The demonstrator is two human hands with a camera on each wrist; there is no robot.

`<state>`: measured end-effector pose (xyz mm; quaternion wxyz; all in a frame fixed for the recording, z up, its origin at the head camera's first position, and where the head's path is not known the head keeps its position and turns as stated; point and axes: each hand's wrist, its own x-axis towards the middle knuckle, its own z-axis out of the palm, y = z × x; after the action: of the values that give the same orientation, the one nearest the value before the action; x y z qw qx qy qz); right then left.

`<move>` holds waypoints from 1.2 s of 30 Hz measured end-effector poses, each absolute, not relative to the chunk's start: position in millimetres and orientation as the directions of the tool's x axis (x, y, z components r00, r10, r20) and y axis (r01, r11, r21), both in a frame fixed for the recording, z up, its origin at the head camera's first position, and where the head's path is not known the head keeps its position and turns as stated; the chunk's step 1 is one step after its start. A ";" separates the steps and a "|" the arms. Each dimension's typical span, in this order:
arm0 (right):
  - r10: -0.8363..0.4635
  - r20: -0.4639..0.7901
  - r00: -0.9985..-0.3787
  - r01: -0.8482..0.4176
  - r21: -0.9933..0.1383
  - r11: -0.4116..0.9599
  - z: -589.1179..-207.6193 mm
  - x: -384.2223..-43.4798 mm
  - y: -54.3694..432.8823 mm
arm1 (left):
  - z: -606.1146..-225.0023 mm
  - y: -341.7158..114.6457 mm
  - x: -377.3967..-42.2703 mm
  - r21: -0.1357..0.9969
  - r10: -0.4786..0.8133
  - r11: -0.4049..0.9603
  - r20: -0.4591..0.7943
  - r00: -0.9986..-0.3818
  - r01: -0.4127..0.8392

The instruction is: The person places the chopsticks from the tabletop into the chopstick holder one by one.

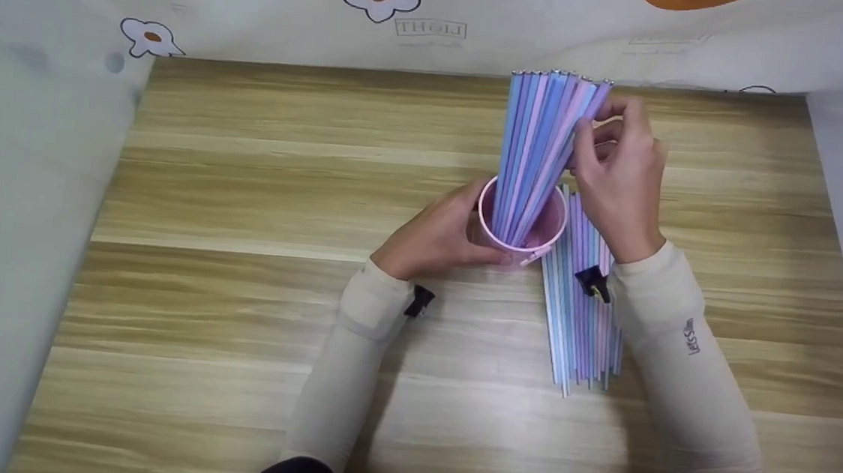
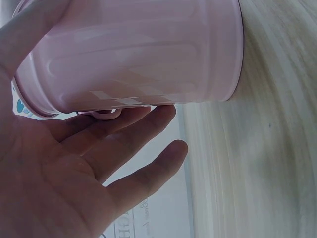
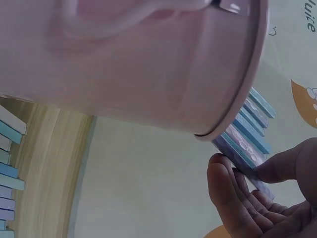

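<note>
A pink bucket (image 1: pixel 518 257) with a handle stands upright under my left hand (image 1: pixel 437 230), which grips its side. In the left wrist view the thumb lies on one side of the bucket (image 2: pixel 133 54) and fingertips touch the other; the little finger stands apart. Slim pastel sticks (image 1: pixel 541 148) in blue, pink and purple lean in the bucket, fanned towards the right and rising well above the rim. At the right edge of this bunch my right hand (image 1: pixel 618 169) pinches a purple stick (image 3: pixel 240 157) between thumb and fingers, as the right wrist view shows.
More pastel sticks (image 1: pixel 572 323) lie loose on the wooden table (image 1: pixel 237 290), right of the bucket and partly under my right forearm. A black clip (image 1: pixel 593 283) hangs at the right cuff, another black clip (image 1: pixel 420 301) at the left. A flower-patterned sheet (image 1: pixel 259 6) borders the table's back.
</note>
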<state>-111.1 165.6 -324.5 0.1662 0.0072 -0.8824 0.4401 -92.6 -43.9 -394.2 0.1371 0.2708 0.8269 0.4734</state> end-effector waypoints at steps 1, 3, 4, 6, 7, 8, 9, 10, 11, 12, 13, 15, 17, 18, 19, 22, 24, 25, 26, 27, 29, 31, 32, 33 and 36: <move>0.134 0.297 -0.946 -0.157 -0.777 0.610 -324.3 -110.8 166.4 | -394.2 -43.8 -92.7 0.857 0.578 0.407 0.027 -0.815 0.317; 0.141 0.292 -0.946 -0.158 -0.797 0.583 -323.8 -110.0 169.6 | -394.1 -43.6 -93.0 0.850 0.579 0.418 0.023 -0.815 0.321; 0.149 0.289 -0.946 -0.158 -0.809 0.567 -323.6 -109.6 172.0 | -394.3 -43.4 -93.4 0.846 0.581 0.423 0.022 -0.814 0.325; 0.171 0.281 -0.944 -0.153 -0.835 0.529 -324.1 -109.1 178.7 | -394.3 -42.7 -94.1 0.839 0.582 0.431 0.022 -0.813 0.332; 0.184 0.276 -0.943 -0.151 -0.851 0.503 -324.4 -108.8 183.2 | -394.4 -42.4 -94.4 0.837 0.584 0.434 0.022 -0.811 0.335; 0.198 0.272 -0.942 -0.149 -0.864 0.481 -324.6 -108.5 188.0 | -394.3 -42.0 -94.7 0.836 0.585 0.433 0.024 -0.810 0.337; 0.212 0.265 -0.940 -0.141 -0.873 0.467 -325.0 -108.1 193.0 | -394.1 -41.6 -94.9 0.839 0.588 0.428 0.025 -0.808 0.337; 0.228 0.258 -0.939 -0.131 -0.879 0.458 -325.6 -107.5 198.2 | -394.1 -41.3 -95.1 0.842 0.589 0.424 0.025 -0.808 0.335; 0.244 0.250 -0.937 -0.121 -0.886 0.447 -326.5 -107.0 203.5 | -393.9 -41.1 -95.0 0.844 0.589 0.421 0.023 -0.808 0.332; 0.259 0.242 -0.935 -0.109 -0.892 0.440 -327.2 -106.2 208.6 | -393.9 -40.9 -95.1 0.845 0.589 0.420 0.023 -0.807 0.330; 0.271 0.236 -0.933 -0.100 -0.895 0.435 -328.4 -105.5 213.7 | -393.9 -41.0 -95.2 0.848 0.589 0.418 0.022 -0.808 0.327; 0.296 0.222 -0.929 -0.075 -0.896 0.437 -332.5 -103.6 223.5 | -394.1 -41.0 -95.2 0.847 0.588 0.421 0.018 -0.809 0.324; 0.317 0.200 -0.927 -0.048 -0.901 0.430 -337.9 -101.5 233.4 | -394.4 -41.0 -95.2 0.846 0.585 0.427 0.012 -0.811 0.321; 0.326 0.187 -0.927 -0.033 -0.905 0.425 -340.9 -100.4 238.4 | -394.6 -40.9 -95.2 0.846 0.584 0.428 0.011 -0.812 0.319; 0.336 0.172 -0.926 -0.016 -0.908 0.419 -344.0 -98.9 243.4 | -394.7 -40.9 -95.1 0.846 0.583 0.429 0.010 -0.812 0.318; 0.366 0.136 -0.921 0.025 -0.915 0.402 -353.3 -95.0 256.9 | -394.7 -40.7 -94.5 0.846 0.585 0.427 0.010 -0.811 0.318; 0.381 0.109 -0.918 0.051 -0.921 0.386 -358.8 -93.1 264.3 | -394.6 -41.0 -93.8 0.844 0.584 0.432 0.007 -0.812 0.318; 0.385 0.098 -0.918 0.064 -0.921 0.385 -361.2 -92.5 267.4 | -394.7 -41.2 -93.6 0.842 0.583 0.436 0.006 -0.813 0.318; 0.388 0.086 -0.918 0.076 -0.921 0.382 -363.3 -92.5 270.1 | -394.7 -41.4 -93.3 0.840 0.581 0.439 0.004 -0.814 0.317; 0.389 0.071 -0.918 0.090 -0.920 0.381 -365.2 -92.6 272.4 | -394.8 -41.7 -93.0 0.838 0.577 0.445 0.000 -0.817 0.315; 0.388 0.045 -0.921 0.119 -0.913 0.389 -368.1 -93.9 275.8 | -394.9 -42.3 -92.7 0.835 0.573 0.453 -0.003 -0.820 0.313; 0.382 0.025 -0.924 0.143 -0.902 0.407 -370.5 -95.7 277.7 | -394.9 -42.7 -92.5 0.835 0.571 0.453 -0.003 -0.821 0.312; 0.381 0.017 -0.925 0.152 -0.900 0.409 -371.6 -96.6 278.1 | -394.9 -43.0 -92.3 0.835 0.570 0.453 -0.004 -0.821 0.311; 0.378 0.011 -0.926 0.158 -0.897 0.414 -372.8 -97.6 278.5 | -394.9 -43.2 -92.3 0.835 0.569 0.455 -0.004 -0.822 0.311; 0.359 -0.018 -0.933 0.176 -0.895 0.411 -376.4 -100.7 279.3 | -394.4 -43.7 -92.3 0.837 0.567 0.453 -0.003 -0.824 0.308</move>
<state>-100.7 279.3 -376.4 0.0884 -0.1602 -0.8352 0.5185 -92.3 -43.7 -394.4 0.1424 0.2604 0.8402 0.4538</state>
